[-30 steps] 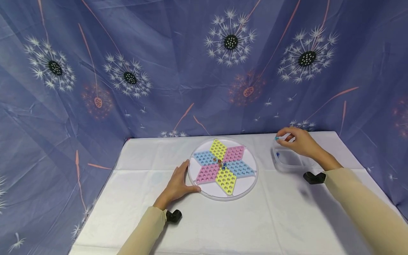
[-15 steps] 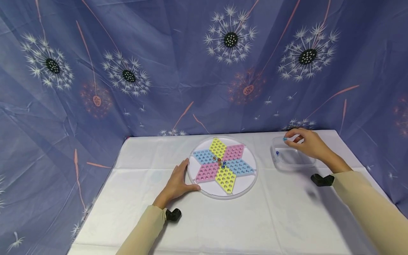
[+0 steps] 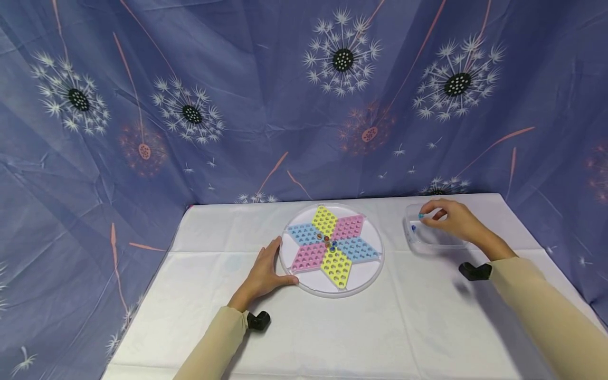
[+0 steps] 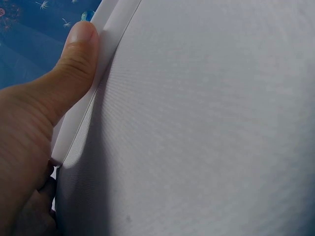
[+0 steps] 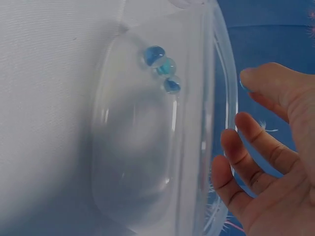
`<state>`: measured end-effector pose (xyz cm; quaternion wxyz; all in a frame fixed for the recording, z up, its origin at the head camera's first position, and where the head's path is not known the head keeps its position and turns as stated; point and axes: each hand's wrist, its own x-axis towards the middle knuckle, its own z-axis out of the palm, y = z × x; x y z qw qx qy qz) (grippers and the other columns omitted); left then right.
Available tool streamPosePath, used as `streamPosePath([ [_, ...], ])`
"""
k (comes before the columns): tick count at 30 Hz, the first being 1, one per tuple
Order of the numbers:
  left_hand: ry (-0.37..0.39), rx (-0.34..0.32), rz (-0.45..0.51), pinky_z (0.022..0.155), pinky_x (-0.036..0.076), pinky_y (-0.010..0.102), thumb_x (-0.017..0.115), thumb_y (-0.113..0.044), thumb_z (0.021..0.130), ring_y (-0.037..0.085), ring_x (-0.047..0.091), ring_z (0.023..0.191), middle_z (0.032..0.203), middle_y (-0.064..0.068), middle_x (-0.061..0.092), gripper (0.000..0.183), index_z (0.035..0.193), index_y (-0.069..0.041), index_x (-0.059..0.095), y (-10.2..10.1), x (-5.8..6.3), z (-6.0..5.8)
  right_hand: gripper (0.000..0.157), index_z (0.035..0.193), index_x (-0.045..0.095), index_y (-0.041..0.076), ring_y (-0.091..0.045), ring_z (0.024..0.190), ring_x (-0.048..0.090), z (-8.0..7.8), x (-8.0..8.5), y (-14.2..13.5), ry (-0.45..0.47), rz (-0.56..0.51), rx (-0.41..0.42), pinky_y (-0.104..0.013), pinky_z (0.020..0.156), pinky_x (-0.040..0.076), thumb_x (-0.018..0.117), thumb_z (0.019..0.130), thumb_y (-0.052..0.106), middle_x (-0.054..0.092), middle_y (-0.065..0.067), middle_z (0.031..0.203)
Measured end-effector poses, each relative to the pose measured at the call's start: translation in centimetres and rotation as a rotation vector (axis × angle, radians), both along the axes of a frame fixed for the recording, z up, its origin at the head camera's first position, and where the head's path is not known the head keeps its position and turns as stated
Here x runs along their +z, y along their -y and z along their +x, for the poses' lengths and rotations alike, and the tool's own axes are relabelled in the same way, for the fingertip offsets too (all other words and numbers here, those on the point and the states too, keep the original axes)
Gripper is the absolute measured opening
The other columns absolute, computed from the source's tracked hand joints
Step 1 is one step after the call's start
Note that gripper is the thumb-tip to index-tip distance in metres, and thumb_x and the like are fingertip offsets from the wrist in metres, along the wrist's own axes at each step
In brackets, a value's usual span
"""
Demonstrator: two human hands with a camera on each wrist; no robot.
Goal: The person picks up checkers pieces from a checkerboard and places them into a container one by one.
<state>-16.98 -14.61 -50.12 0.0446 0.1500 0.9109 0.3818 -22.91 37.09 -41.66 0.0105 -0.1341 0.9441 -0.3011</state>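
Note:
A round Chinese checkers board (image 3: 366, 274) with a yellow, pink and blue star lies on the table, several marbles (image 3: 328, 244) at its middle. My left hand (image 3: 263, 272) rests along its left edge, fingers extended against the side and thumb on the front rim. In the left wrist view the thumb (image 4: 78, 54) presses the white rim. My right hand (image 3: 453, 219) pinches a teal marble (image 3: 421, 216) between thumb and index finger, over the clear plastic container (image 3: 439, 247). Blue and teal glass marbles (image 5: 165, 66) sit at one end inside it.
White cloth (image 3: 342, 338) covers the table. A blue dandelion-print curtain (image 3: 266, 105) hangs behind the table and along both sides. Black wrist cameras (image 3: 258, 321) are worn on both forearms. The container stands to the right of the board, near the back edge.
The right hand, holding the teal marble, has shifted right and then lowered toward the container. The left hand and the board stay in place; the head view tilted slightly.

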Motion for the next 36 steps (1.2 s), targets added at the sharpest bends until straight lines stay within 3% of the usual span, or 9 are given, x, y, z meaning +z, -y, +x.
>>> streamPosePath([
  [16, 0.006, 0.007, -0.013, 0.129, 0.007, 0.047, 0.095, -0.045, 0.069, 0.033, 0.016, 0.157, 0.168, 0.017, 0.024, 0.128, 0.164, -0.005, 0.02, -0.1, 0.1, 0.1, 0.021, 0.113, 0.073, 0.009, -0.032, 0.096, 0.068, -0.1, -1.4, 0.2, 0.01, 0.02, 0.073, -0.037, 0.071, 0.057, 0.077, 0.094, 0.017, 0.069, -0.017, 0.115],
  [36, -0.01, 0.004, -0.003, 0.129, 0.008, 0.046, 0.095, -0.044, 0.069, 0.034, 0.018, 0.156, 0.167, 0.018, 0.025, 0.127, 0.163, -0.003, 0.021, -0.1, 0.1, 0.1, 0.02, 0.111, 0.073, 0.008, -0.031, 0.094, 0.068, 0.1, -1.6, 0.2, 0.005, 0.02, 0.073, -0.035, 0.07, 0.057, 0.077, 0.093, 0.015, 0.069, -0.018, 0.114],
])
